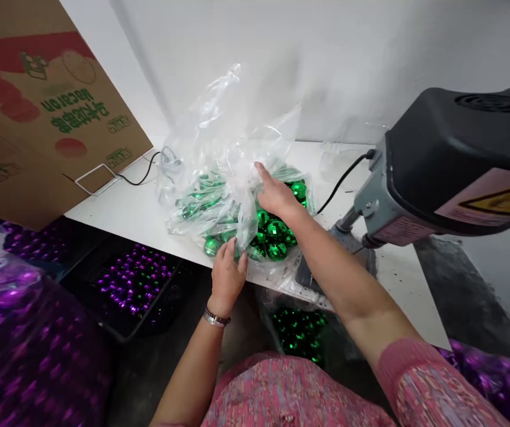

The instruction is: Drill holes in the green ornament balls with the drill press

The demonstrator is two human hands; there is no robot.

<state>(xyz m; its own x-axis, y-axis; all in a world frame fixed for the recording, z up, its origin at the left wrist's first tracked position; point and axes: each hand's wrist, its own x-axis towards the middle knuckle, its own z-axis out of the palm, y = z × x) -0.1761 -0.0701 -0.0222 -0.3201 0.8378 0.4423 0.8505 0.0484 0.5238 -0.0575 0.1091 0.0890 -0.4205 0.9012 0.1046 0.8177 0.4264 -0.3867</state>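
Note:
A clear plastic bag [232,136] lies slumped on the white table, full of shiny faceted green balls [276,231]. My left hand [227,276] is at the bag's front edge, its fingers curled against the plastic beside the lowest green balls. My right hand [275,196] lies on top of the bag with its fingers stretched out over the gathered plastic. A pink patterned sleeve [428,379] covers my right forearm near the elbow. Many of the balls are hidden by the plastic and my hands.
A black-and-grey machine [455,166] with a warning label stands at right, with a black cable [344,181] behind it. A cardboard sheet [45,101] leans at upper left. Below the table are a black crate of purple balls [134,281], a bag of purple balls [15,338] and dark-bagged green balls [299,332].

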